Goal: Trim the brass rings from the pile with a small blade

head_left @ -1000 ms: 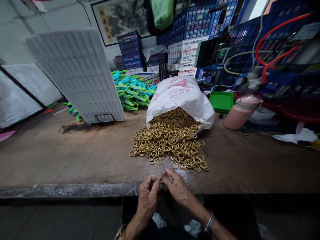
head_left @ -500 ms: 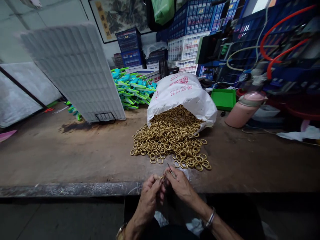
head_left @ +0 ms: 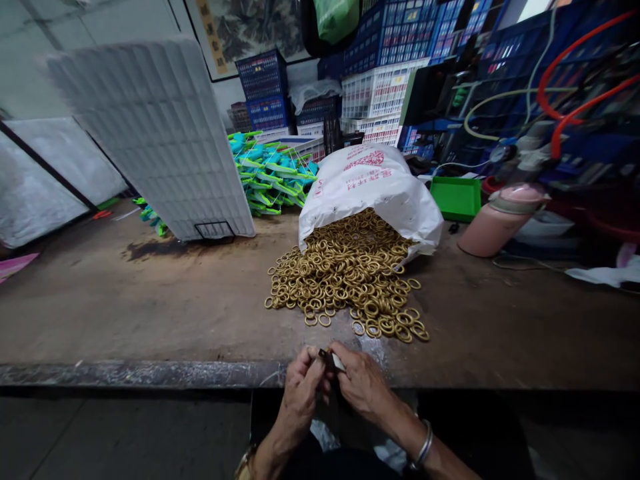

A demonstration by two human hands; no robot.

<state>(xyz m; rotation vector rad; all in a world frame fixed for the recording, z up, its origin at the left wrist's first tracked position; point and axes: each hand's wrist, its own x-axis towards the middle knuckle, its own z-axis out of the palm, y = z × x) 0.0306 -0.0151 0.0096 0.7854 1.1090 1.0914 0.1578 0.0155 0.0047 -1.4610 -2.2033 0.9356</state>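
At the front edge of the table, my left hand (head_left: 301,387) is closed in a pinch around a small gold-coloured ring, mostly hidden by the fingers. Right against it, my right hand (head_left: 365,383) grips a small knife-like tool (head_left: 338,363) with a pale handle, its dark end meeting the left fingertips. Just beyond the hands lies a heap of gold-coloured rings (head_left: 345,280). They spill from the mouth of a white woven sack (head_left: 370,180) with red print, lying on its side.
The brown table (head_left: 150,313) carries a tall white ribbed panel (head_left: 160,133) on a wire stand at left. Behind it are green and blue plastic pieces (head_left: 270,177). To the right stand a green tray (head_left: 456,199) and a pink bottle (head_left: 500,217). Stacked crates (head_left: 380,90) fill the back.
The tool in my right hand has turned: its dark tip pointed up and away before, and now it lies toward the left fingers. The view has shifted slightly.
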